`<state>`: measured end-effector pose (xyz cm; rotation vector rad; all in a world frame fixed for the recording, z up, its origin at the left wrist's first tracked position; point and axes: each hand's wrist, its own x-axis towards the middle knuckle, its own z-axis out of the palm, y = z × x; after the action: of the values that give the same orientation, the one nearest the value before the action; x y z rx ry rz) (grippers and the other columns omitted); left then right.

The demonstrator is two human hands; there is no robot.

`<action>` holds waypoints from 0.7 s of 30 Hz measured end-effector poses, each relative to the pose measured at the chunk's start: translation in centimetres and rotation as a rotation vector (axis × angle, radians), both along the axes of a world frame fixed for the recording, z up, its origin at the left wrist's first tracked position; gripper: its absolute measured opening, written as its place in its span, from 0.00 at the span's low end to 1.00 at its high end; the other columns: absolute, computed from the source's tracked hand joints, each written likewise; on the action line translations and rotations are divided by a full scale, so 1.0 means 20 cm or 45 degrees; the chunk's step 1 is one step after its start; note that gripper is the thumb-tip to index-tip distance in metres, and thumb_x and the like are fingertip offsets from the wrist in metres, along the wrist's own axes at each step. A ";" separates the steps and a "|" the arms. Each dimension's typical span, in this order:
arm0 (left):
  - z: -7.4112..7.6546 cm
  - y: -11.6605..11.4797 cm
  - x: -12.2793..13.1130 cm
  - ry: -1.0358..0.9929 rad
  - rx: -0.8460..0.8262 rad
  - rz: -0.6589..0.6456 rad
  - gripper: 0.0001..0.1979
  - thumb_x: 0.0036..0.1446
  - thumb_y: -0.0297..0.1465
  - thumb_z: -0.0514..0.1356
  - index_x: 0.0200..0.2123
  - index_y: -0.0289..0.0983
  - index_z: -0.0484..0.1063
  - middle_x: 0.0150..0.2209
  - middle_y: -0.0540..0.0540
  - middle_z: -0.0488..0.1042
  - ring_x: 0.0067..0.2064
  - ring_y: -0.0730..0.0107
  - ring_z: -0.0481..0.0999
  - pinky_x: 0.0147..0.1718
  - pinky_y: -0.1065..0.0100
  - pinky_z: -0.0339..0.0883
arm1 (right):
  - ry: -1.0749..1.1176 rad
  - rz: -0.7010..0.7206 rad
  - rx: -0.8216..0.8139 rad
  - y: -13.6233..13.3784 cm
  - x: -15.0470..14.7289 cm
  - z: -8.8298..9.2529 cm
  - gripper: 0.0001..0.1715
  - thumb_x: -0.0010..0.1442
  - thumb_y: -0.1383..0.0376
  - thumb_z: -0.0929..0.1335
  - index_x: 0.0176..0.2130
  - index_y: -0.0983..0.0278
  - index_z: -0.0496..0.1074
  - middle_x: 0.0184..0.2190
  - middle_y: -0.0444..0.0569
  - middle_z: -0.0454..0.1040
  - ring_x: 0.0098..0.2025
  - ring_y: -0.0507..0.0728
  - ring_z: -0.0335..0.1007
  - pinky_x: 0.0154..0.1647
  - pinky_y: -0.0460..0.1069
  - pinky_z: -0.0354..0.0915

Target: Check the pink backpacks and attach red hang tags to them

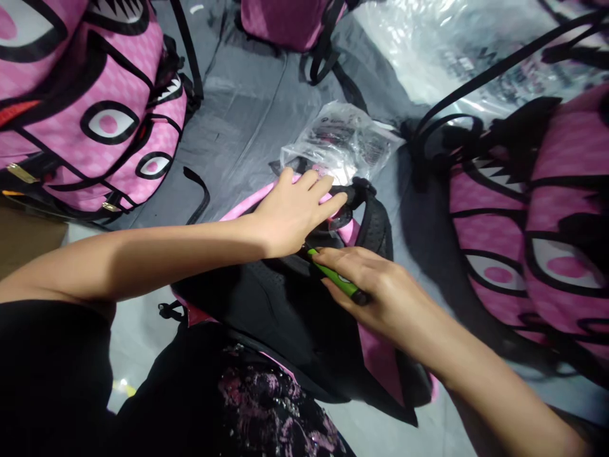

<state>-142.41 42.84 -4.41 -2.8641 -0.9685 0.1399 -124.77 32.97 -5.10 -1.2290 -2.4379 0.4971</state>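
Directly before our lap, we have a black and pink backpack lying with its broad dark side turned up and its near edge slanting from the left down to the lower right. Our left hand comes across from the left and rests palm down over the far edge of that backpack, fingers spread and slightly bent; their undersides are hidden, so we cannot tell whether they pinch the fabric or only press on it. Our right hand is clenched around a slim green-handled tool, black at its rear end.

What matters most, as we judge it, is how this tool lies against the other hand: its long axis slants from the right palm up and to the left, and its front end points in at the near side of the left hand, very close to it. That end is dark against dark fabric, so we cannot make out its shape or say whether it touches the backpack.

Just past the left fingertips we see a crumpled clear plastic bag, and to their right a black shoulder strap. More pink backpacks lie well apart on either side.
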 end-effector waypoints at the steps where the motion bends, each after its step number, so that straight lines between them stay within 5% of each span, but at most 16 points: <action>1: 0.01 0.00 0.00 0.018 -0.010 0.011 0.37 0.57 0.37 0.60 0.67 0.42 0.50 0.65 0.39 0.56 0.61 0.48 0.57 0.55 0.53 0.53 | -0.007 0.003 -0.007 0.00 0.00 0.00 0.15 0.64 0.71 0.64 0.49 0.64 0.73 0.45 0.52 0.79 0.43 0.58 0.77 0.44 0.52 0.76; 21: 0.01 0.00 0.01 0.056 -0.079 0.039 0.40 0.57 0.38 0.60 0.69 0.44 0.45 0.67 0.40 0.52 0.63 0.43 0.53 0.57 0.50 0.50 | 0.053 -0.010 -0.068 0.00 -0.01 -0.02 0.16 0.64 0.72 0.64 0.50 0.68 0.74 0.49 0.55 0.77 0.48 0.59 0.76 0.51 0.54 0.74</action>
<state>-142.17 42.93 -4.30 -2.8894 -1.0177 0.2389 -124.93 33.02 -5.55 -1.2366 -2.3987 0.5828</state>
